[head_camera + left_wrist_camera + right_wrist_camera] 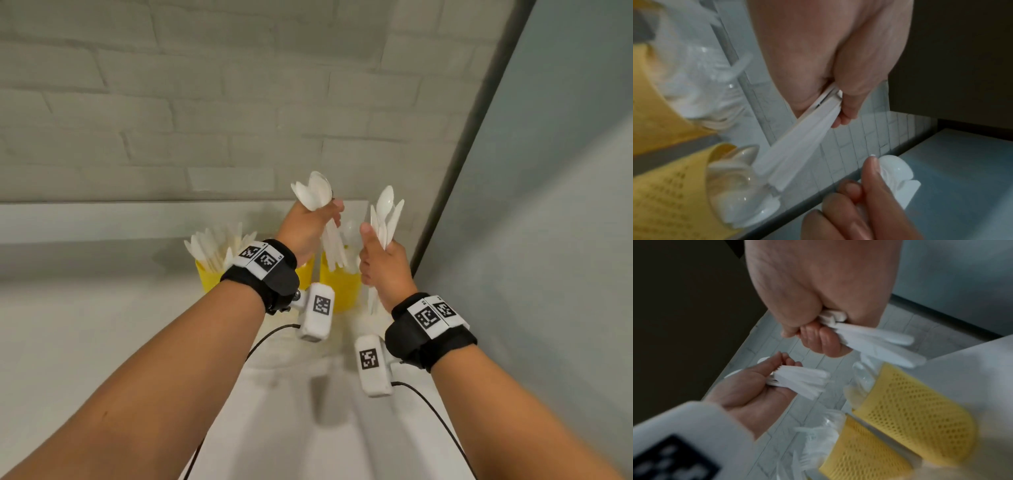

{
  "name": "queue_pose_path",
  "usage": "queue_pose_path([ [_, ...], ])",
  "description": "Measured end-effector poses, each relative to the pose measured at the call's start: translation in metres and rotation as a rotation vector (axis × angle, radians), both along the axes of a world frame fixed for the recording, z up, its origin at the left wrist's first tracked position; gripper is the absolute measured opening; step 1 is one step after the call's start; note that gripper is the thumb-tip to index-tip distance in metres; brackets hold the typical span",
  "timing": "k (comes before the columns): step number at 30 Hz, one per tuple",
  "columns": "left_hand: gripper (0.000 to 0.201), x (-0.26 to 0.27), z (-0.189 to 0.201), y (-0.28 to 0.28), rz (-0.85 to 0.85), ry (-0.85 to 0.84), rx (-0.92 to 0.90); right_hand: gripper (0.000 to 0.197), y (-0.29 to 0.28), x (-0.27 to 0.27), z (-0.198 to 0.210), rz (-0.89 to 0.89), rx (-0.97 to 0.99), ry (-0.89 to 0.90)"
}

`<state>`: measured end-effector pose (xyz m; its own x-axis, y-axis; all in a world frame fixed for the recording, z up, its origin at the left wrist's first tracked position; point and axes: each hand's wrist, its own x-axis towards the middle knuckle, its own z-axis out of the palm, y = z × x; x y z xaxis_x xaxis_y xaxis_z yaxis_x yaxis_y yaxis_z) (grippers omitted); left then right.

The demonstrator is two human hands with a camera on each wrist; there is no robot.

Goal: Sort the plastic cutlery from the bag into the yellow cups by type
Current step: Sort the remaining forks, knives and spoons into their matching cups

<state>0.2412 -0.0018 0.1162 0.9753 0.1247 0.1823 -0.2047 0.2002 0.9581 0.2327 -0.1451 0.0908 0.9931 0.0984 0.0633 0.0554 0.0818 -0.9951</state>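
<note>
Both hands are raised above the yellow cups at the back of the white counter. My left hand (306, 228) grips a bundle of white plastic spoons (317, 192), bowls up, with the handles (809, 131) reaching down to the rim of the right yellow cup (339, 286), which has spoons (735, 186) in it. My right hand (382, 265) grips a second bundle of white cutlery (387, 214), a spoon bowl topmost and flat blades beside it. The left yellow cup (208, 275) is full of white cutlery (215, 243). A third yellow cup (305, 272) is mostly hidden behind my left wrist.
A grey brick wall (205, 120) stands straight behind the cups, and a grey panel (548, 205) closes off the right side close to my right hand. White counter (85, 325) stretches to the left and towards me. Wrist camera cables (442, 421) hang under both forearms.
</note>
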Motion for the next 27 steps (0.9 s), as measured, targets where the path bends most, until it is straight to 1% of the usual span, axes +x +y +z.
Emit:
queue_pose_path([
  [1, 0.007, 0.008, -0.001, -0.008, 0.019, -0.004, 0.017, 0.040, -0.007, 0.001, 0.000, -0.011, 0.027, 0.017],
  [3, 0.015, 0.024, -0.006, -0.021, 0.078, -0.014, 0.120, 0.041, -0.018, 0.003, 0.000, -0.016, 0.067, 0.033],
  [6, 0.017, 0.041, -0.019, -0.038, 0.146, -0.043, 0.243, 0.038, -0.029, 0.010, -0.001, 0.008, 0.084, 0.029],
  [8, 0.020, 0.049, -0.028, -0.043, 0.183, -0.052, 0.291, 0.035, -0.033, 0.014, -0.003, 0.036, 0.078, 0.016],
  [12, 0.020, 0.054, -0.044, -0.043, 0.190, -0.025, 0.355, 0.022, -0.039, 0.021, -0.009, 0.109, 0.046, -0.033],
  [16, 0.039, 0.051, -0.055, -0.040, 0.156, 0.020, 0.417, 0.031, -0.040, 0.031, -0.015, 0.133, 0.067, -0.020],
  [17, 0.041, 0.050, -0.058, -0.039, 0.146, 0.032, 0.431, 0.033, -0.039, 0.034, -0.017, 0.129, 0.068, -0.014],
  [19, 0.040, 0.051, -0.061, -0.037, 0.137, 0.077, 0.486, 0.035, -0.038, 0.039, -0.019, 0.120, 0.065, -0.006],
  [21, 0.031, 0.051, -0.060, -0.035, 0.145, 0.122, 0.548, 0.036, -0.037, 0.042, -0.020, 0.117, 0.059, -0.003],
  [24, 0.021, 0.053, -0.058, -0.034, 0.173, 0.148, 0.590, 0.038, -0.033, 0.045, -0.021, 0.118, 0.051, -0.002],
  [26, 0.018, 0.052, -0.053, -0.036, 0.176, 0.172, 0.643, 0.038, -0.030, 0.047, -0.022, 0.119, 0.042, -0.014],
  [27, 0.021, 0.052, -0.051, -0.037, 0.184, 0.181, 0.675, 0.039, -0.029, 0.047, -0.022, 0.119, 0.039, -0.019],
])
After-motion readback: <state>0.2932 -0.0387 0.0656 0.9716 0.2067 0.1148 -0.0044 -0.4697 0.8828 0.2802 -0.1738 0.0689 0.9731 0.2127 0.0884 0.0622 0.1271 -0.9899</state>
